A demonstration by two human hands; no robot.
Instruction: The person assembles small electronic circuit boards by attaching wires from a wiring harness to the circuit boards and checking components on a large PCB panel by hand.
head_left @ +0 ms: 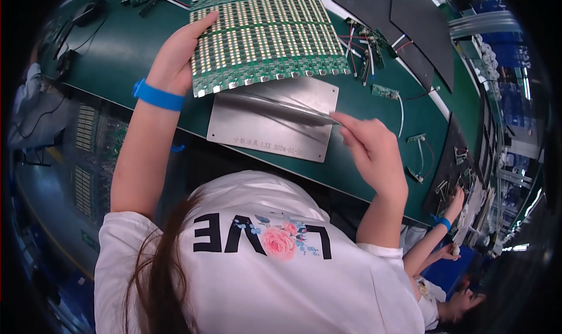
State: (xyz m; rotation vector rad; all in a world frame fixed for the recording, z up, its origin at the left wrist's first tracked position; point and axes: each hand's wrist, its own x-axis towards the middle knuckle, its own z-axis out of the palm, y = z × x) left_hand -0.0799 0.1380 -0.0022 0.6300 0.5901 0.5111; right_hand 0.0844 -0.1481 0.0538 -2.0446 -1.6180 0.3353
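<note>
My left hand (180,56) grips the left edge of a green circuit board panel (266,35), its thumb on the upper face. The panel carries many rows of pale pads and is tilted above a flat metal plate fixture (269,141) with engraved markings. A thin upright metal ridge (284,107) runs across the plate, its far side partly hidden by the panel. My right hand (369,150) is at the right end of this ridge, index finger and thumb drawn together. Whatever lies between those fingertips is too small to make out.
Small circuit boards with wires (369,44) lie right of the panel on the green bench (140,35). Another wired board (417,155) lies farther right, near a black mat (448,164). A co-worker's hand (455,202) is at the right. Boards (85,129) are stacked below the bench's left side.
</note>
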